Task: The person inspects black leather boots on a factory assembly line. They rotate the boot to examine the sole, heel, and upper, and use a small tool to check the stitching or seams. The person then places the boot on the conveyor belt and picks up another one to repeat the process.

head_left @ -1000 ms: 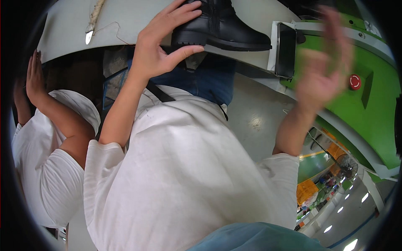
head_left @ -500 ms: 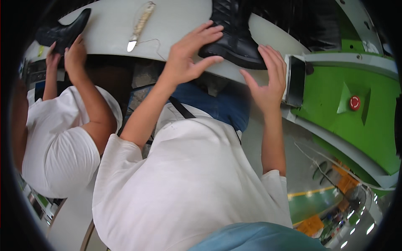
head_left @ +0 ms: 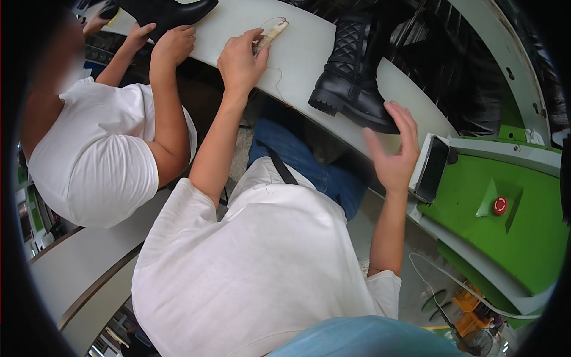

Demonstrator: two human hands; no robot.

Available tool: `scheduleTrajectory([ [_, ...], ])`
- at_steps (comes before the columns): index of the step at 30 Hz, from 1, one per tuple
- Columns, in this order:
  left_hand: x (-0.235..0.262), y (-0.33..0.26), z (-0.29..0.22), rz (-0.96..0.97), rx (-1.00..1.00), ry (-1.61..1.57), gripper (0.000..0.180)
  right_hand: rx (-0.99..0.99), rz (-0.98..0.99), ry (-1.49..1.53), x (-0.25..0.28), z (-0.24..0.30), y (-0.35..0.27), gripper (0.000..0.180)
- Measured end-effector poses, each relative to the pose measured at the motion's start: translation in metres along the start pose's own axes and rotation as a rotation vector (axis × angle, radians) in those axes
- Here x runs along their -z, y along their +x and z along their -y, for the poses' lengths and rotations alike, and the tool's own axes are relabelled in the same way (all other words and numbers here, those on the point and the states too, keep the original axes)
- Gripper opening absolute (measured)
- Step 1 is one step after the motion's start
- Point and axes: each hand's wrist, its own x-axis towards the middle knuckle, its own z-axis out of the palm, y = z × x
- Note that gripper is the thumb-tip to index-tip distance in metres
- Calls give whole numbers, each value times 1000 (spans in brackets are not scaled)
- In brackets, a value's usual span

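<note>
A black ankle boot with quilted shaft and straps (head_left: 357, 77) stands on the pale tabletop, its toe toward me. My right hand (head_left: 397, 149) is beside the toe, fingers spread, holding nothing. Farther left, my left hand (head_left: 241, 62) closes its fingers and thumb around the lower part of a small tool with a cream, wrapped handle (head_left: 273, 34). The hand covers the tool's blade end. A thin thread (head_left: 279, 83) trails from it over the table edge.
At the left, a co-worker in a white shirt (head_left: 107, 160) holds another black boot (head_left: 169, 15). The pale table (head_left: 303, 59) curves ahead of me. To the right stand a dark-screened device (head_left: 431, 169) and a green machine panel with a red button (head_left: 499, 206).
My left hand has left the boot's side and closed on the wrapped-handle tool. My right hand stays open by the toe. The whole view has shifted, and the co-worker's boot shows farther right.
</note>
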Motion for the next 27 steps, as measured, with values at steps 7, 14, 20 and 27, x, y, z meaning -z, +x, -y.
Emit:
scheduleTrajectory([
  [7, 39, -44, -66, -193, 148, -719, 18, -193, -76, 269, 15, 14, -5, 63],
  [14, 61, -91, -163, 283, -333, -1090, 38, -329, 82, 913, 0, 48, 17, 57],
  [20, 36, -40, -117, 214, -482, -642, 48, -486, -181, 1030, 54, 34, 51, 65],
  [27, 35, -1, -138, 437, -618, -550, 69, -262, 329, 1494, 70, -1, 108, 61],
])
